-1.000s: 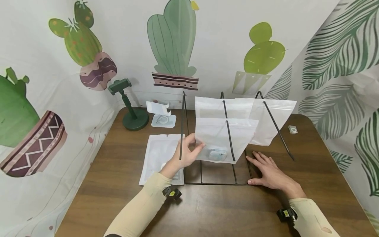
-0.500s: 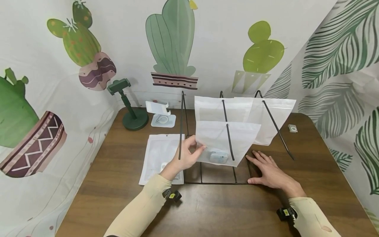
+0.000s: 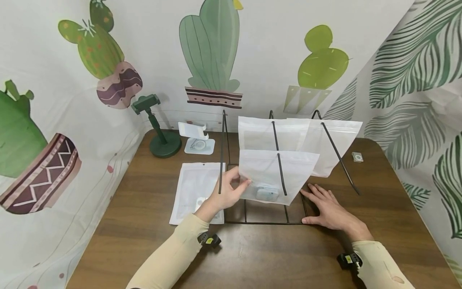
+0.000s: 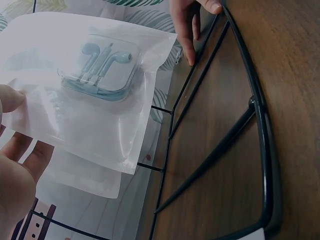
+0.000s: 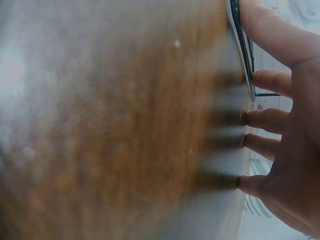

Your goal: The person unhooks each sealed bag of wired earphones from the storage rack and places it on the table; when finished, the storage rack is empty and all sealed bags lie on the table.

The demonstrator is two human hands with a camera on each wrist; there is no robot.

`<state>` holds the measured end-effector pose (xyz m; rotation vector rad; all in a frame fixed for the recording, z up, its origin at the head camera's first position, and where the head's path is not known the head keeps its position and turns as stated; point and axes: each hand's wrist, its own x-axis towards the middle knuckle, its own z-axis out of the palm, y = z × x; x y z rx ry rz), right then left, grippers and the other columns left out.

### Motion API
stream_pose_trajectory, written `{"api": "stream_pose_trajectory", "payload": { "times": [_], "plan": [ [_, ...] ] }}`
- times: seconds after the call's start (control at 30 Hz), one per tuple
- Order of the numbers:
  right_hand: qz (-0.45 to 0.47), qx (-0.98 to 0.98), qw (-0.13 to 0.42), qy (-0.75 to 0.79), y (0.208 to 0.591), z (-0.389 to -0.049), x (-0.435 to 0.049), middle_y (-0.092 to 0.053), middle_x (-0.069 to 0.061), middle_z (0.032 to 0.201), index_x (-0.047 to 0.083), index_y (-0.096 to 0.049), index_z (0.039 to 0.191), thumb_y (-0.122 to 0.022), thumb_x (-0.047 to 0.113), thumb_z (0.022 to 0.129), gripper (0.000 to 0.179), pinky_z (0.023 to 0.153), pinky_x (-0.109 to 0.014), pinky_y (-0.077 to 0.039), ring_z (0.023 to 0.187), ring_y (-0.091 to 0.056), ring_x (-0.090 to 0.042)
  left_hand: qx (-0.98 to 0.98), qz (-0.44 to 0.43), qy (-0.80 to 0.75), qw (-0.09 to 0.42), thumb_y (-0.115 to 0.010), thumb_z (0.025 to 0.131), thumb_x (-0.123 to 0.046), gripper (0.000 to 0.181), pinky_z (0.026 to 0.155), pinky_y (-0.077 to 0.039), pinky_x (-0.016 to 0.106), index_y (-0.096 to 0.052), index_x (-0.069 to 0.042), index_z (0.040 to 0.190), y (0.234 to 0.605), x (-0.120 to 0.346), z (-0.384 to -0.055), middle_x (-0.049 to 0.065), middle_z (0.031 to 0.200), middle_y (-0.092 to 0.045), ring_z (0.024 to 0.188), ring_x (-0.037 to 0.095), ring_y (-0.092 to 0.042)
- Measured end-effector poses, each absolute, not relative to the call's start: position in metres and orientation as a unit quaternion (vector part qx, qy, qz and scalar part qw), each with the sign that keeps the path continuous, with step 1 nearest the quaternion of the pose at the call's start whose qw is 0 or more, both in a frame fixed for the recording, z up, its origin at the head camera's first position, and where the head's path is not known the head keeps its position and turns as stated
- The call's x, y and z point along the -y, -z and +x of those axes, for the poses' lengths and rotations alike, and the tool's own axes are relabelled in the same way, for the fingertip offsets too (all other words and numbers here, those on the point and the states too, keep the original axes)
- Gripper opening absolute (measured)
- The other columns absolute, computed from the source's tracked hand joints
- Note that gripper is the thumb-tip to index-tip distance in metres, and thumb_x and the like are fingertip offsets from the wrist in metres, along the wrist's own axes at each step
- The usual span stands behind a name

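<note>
A white translucent zip bag (image 3: 267,172) hangs on the middle prong of a black wire display rack (image 3: 265,223). Inside it, wired earphones in a clear case (image 4: 100,67) show in the left wrist view. My left hand (image 3: 229,188) pinches the bag's left edge between thumb and fingers. My right hand (image 3: 326,210) lies with spread fingers at the rack's right base corner, thumb and forefinger at the wire. Behind, another white bag (image 3: 252,130) hangs on the same prong, and a third bag (image 3: 333,136) hangs on the right prong.
A flat white zip bag (image 3: 196,180) lies on the wooden table (image 3: 252,257) left of the rack. At the back left stand a green phone stand (image 3: 162,140) and a small pale-blue folding stand (image 3: 198,144). A small silver gadget (image 3: 357,157) lies at the far right.
The front bag has come slightly forward and down along the middle prong, with my left hand pinching its edge. My right hand has stayed at the rack's base.
</note>
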<state>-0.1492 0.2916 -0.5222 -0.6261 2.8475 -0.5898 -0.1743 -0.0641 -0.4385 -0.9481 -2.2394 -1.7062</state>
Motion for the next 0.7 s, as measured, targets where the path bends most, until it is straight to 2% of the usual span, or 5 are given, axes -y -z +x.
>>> {"api": "stream_pose_trajectory", "payload": {
  "times": [0.17,0.3,0.47,0.7],
  "plan": [
    [-0.213,-0.954,0.081,0.197,0.523,-0.148,-0.291,-0.027,-0.030,0.154,0.011,-0.042,0.147,-0.074,0.061,0.074,0.094,0.107,-0.073,-0.015,0.142,-0.020,-0.049,0.746,-0.323,0.576,0.089,-0.063,0.086,0.010,0.013,0.077,-0.059,0.039,-0.061,0.003,0.097,0.453,0.064,-0.178,0.021,0.097,-0.072,0.081,0.029,-0.069],
    [-0.211,-0.954,0.081,0.198,0.523,-0.148,-0.292,-0.027,-0.030,0.154,0.009,-0.043,0.146,-0.074,0.061,0.074,0.094,0.107,-0.074,-0.015,0.141,-0.020,-0.049,0.743,-0.327,0.578,0.088,-0.064,0.088,0.006,0.012,0.075,-0.059,0.037,-0.062,0.000,0.097,0.467,0.065,-0.183,0.017,0.095,-0.073,0.078,0.024,-0.068],
    [-0.210,-0.954,0.080,0.197,0.523,-0.149,-0.291,-0.027,-0.029,0.154,0.008,-0.044,0.145,-0.075,0.060,0.073,0.094,0.107,-0.074,-0.015,0.141,-0.020,-0.049,0.740,-0.341,0.571,0.101,-0.064,0.090,0.000,0.011,0.077,-0.059,0.029,-0.062,-0.005,0.099,0.470,0.067,-0.183,0.011,0.095,-0.073,0.080,0.014,-0.067],
    [-0.208,-0.954,0.081,0.198,0.523,-0.149,-0.291,-0.028,-0.031,0.153,0.006,-0.046,0.143,-0.076,0.059,0.073,0.093,0.107,-0.073,-0.014,0.141,-0.020,-0.050,0.734,-0.354,0.570,0.105,-0.064,0.090,0.001,0.010,0.074,-0.059,0.028,-0.062,-0.004,0.099,0.469,0.068,-0.179,0.013,0.094,-0.073,0.080,0.014,-0.067]
  ]
}}
